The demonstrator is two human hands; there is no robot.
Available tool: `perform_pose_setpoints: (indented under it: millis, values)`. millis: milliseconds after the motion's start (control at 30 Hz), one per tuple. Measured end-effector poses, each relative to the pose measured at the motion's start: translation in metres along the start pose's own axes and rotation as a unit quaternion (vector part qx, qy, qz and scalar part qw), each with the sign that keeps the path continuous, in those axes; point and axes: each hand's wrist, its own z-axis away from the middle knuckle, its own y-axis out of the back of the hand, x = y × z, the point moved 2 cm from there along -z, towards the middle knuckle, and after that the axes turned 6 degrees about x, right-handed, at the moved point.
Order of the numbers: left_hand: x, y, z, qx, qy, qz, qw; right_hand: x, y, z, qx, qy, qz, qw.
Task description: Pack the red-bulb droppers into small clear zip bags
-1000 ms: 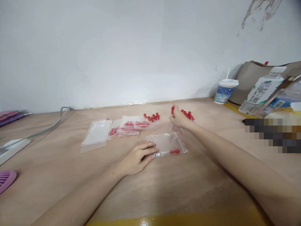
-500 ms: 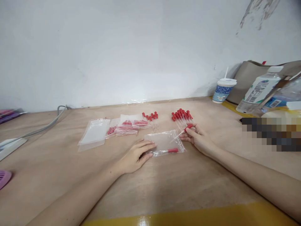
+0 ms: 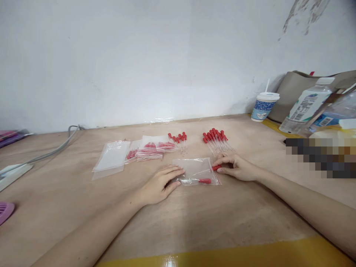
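A clear zip bag [image 3: 191, 168] lies flat on the table in front of me. One glass dropper with a red rubber bulb [image 3: 205, 181] is inside it, along its near edge. My left hand [image 3: 164, 183] rests over the bag's left end, fingers stretched out and thumb apart. At the bag's right end, my right hand [image 3: 235, 167] pinches the red bulb of a second dropper [image 3: 216, 168]. The thin tube of that dropper reaches into the bag. Just beyond my right hand lies a fanned bunch of red-bulbed droppers [image 3: 215, 136].
Several more droppers [image 3: 179, 138] lie behind the bag. Left of them are filled bags [image 3: 150, 151] and a stack of flat bags [image 3: 111, 155]. A grey cable [image 3: 59, 146] runs at far left. A paper cup [image 3: 264, 106] and a bottle [image 3: 307, 105] stand at right.
My right hand has moved down and toward me, bringing the dropper lower, with its tube further into the bag. My left hand has stayed in place.
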Motion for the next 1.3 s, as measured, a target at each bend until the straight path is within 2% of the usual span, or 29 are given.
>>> perform_pose_setpoints:
  millis: [267, 400, 533, 733, 833, 900, 967, 1067, 1133, 1300]
  values:
    - [0.001, 0.0, -0.001, -0.009, 0.006, -0.009, 1.0, -0.02, -0.013, -0.004, -0.008, 0.012, -0.007, 1.0]
    - [0.001, 0.0, -0.001, -0.014, 0.011, -0.012, 1.0, -0.019, -0.025, -0.007, 0.054, -0.054, -0.068, 0.995]
    - [0.001, 0.0, -0.002, -0.012, 0.009, -0.014, 1.0, -0.015, -0.032, -0.007, 0.08, -0.115, -0.128, 0.982]
    - [0.001, -0.001, -0.001, -0.013, 0.005, -0.009, 1.0, -0.02, -0.024, -0.005, 0.069, -0.031, -0.041, 0.996]
    - [0.0, -0.001, -0.001, -0.014, 0.006, -0.014, 1.0, -0.018, -0.012, -0.009, 0.114, -0.04, 0.024, 0.992]
    - [-0.002, -0.002, -0.001, -0.014, 0.007, -0.018, 1.0, -0.017, -0.004, -0.019, 0.173, -0.055, 0.099, 0.978]
    - [-0.002, -0.003, -0.001, -0.013, 0.005, -0.018, 1.0, -0.018, -0.002, -0.035, 0.204, -0.07, 0.167, 0.962]
    - [-0.003, -0.003, 0.0, -0.011, 0.002, -0.018, 1.0, -0.022, -0.011, -0.071, 0.195, -0.1, 0.225, 0.949]
    - [-0.003, -0.003, 0.0, -0.012, 0.003, -0.02, 1.0, -0.022, -0.024, -0.098, 0.166, -0.155, 0.226, 0.947]
    - [0.0, -0.001, 0.0, -0.022, 0.002, -0.017, 1.0, -0.013, -0.051, -0.154, 0.173, -0.229, 0.23, 0.93]
